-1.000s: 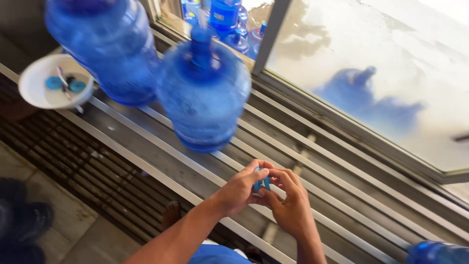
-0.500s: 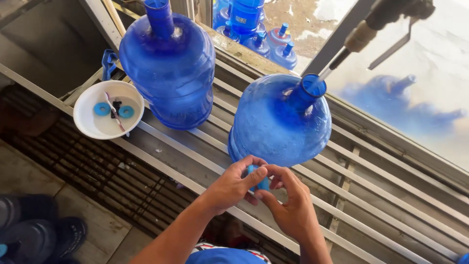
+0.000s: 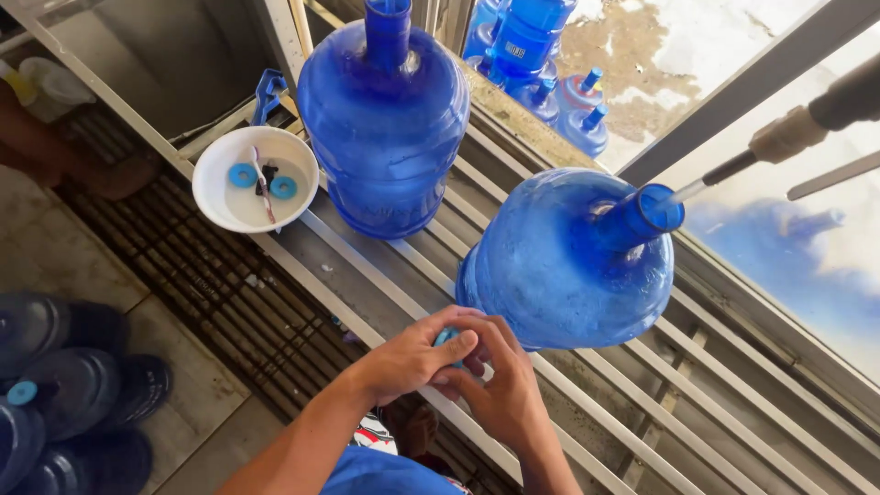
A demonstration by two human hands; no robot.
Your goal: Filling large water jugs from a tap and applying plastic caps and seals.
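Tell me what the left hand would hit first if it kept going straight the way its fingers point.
The left hand points up and right across the metal rack. Its fingers already cover a small blue cap; just beyond that, it would probably meet the lower side of the nearer blue water jug, though depth is unclear.

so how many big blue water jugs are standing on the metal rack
2. One jug stands upright beside the white bowl; the other jug leans just beyond the hands. More bottles sit outside the rack, and others may be hidden.
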